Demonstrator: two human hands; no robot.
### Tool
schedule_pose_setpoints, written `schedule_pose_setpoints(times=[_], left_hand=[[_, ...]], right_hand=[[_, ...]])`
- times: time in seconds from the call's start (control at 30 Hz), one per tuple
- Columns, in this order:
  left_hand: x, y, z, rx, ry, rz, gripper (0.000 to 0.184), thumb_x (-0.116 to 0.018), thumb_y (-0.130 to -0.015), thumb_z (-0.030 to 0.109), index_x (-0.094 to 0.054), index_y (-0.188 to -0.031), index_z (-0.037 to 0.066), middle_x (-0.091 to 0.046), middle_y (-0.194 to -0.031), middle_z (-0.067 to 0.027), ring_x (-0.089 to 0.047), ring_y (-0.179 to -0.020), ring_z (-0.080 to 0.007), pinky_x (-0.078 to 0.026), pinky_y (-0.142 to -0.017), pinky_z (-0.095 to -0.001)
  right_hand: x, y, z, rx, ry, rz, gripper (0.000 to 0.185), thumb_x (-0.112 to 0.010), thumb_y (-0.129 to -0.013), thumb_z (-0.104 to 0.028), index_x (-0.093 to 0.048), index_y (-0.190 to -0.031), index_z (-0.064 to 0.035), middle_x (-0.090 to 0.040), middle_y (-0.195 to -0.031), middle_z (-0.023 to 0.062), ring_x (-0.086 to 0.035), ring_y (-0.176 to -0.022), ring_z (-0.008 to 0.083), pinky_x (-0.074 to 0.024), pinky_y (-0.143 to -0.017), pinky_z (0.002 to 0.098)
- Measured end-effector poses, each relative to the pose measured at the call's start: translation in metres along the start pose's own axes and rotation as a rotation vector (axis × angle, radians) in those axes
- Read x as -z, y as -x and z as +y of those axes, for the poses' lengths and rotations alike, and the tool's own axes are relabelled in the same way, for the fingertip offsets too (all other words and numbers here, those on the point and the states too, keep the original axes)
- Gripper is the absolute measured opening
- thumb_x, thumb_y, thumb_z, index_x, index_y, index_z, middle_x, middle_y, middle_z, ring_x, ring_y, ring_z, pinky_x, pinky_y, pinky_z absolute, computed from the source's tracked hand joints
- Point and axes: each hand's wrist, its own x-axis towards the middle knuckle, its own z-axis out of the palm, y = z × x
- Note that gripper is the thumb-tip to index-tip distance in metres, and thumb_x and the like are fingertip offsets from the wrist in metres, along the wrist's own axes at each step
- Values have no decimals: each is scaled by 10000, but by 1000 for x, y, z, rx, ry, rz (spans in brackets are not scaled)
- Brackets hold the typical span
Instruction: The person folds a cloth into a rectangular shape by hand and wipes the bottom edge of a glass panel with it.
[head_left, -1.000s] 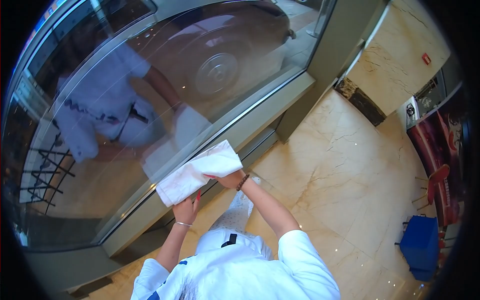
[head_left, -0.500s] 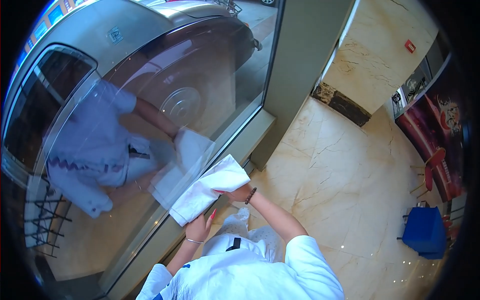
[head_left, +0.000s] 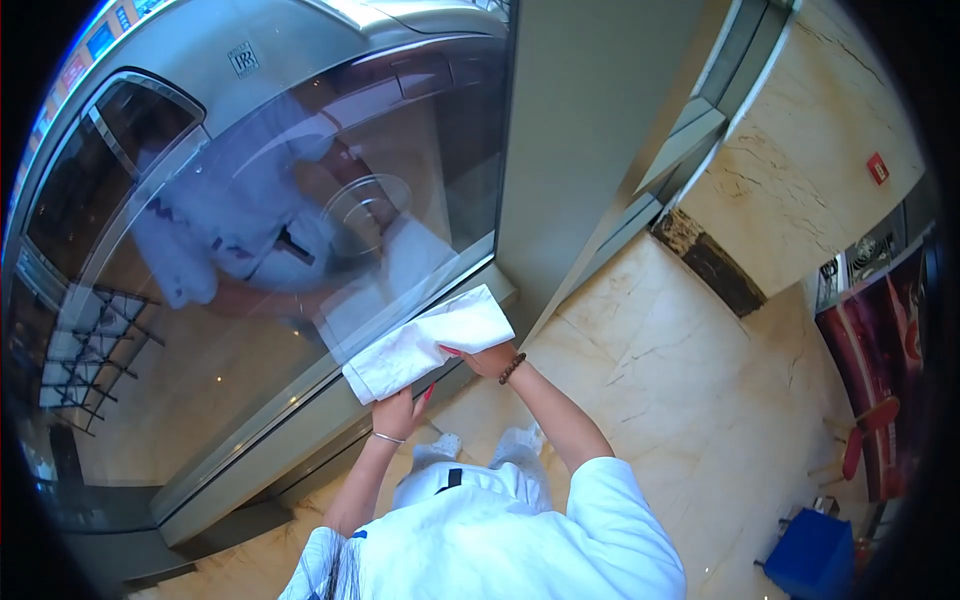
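A folded white cloth (head_left: 428,343) spans both hands in front of the lower frame of a large window (head_left: 250,420). My left hand (head_left: 398,410), with a thin bracelet at the wrist, holds the cloth's lower left end; its fingers are partly under the cloth. My right hand (head_left: 490,360), with a beaded bracelet, grips the lower edge near the right end. The glass shows a reflection of the white shirt, the arms and the cloth. Whether the cloth touches the glass I cannot tell.
Beyond the glass stands a silver and dark car (head_left: 290,60). A wide post (head_left: 580,130) rises right of the pane. On the right are a marble wall (head_left: 800,170), a red chair (head_left: 852,452), a blue box-like object (head_left: 812,553) and a dark red panel (head_left: 885,370).
The view has shifted along the window toward the post, which now fills more of the picture. Both hands still hold the cloth, and the feet show side by side.
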Motion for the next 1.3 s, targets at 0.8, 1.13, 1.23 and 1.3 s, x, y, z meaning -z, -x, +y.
schedule_pose_setpoints(times=[0.8,1.13,1.23,1.3], left_hand=[[-20,-40,175,-308,373,169,373,-610,-762,174,-530,-1099,35,-515,-1105,-197,-455,-1051,-376,-330,-922,-441],[-59,-134,197,-143,549,-228,433,-512,-846,321,-466,-1198,73,-437,-1228,-206,-386,-1146,-389,-291,-963,-453],[-42,-215,243,-182,768,-367,487,-486,-862,332,-420,-1215,3,-406,-1238,-254,-359,-1148,-427,-259,-982,-464],[-50,-246,301,-353,796,-437,492,-485,-862,333,-416,-1215,-3,-405,-1238,-258,-358,-1147,-428,-258,-982,-464]], right_hand=[[162,113,27,-63,3,247,298,-577,-755,-144,-629,-1048,-165,-583,-1101,100,-511,-1059,318,-356,-933,456],[203,84,95,-224,-69,213,258,-571,-797,-196,-625,-1041,-130,-596,-1060,113,-544,-997,321,-400,-889,436],[194,23,128,-191,-206,211,297,-539,-832,-238,-580,-1081,-82,-577,-1083,134,-517,-1031,314,-383,-913,414],[190,2,125,-196,-499,176,284,-513,-847,-246,-574,-1055,-63,-558,-1105,141,-495,-1058,314,-354,-944,401]])
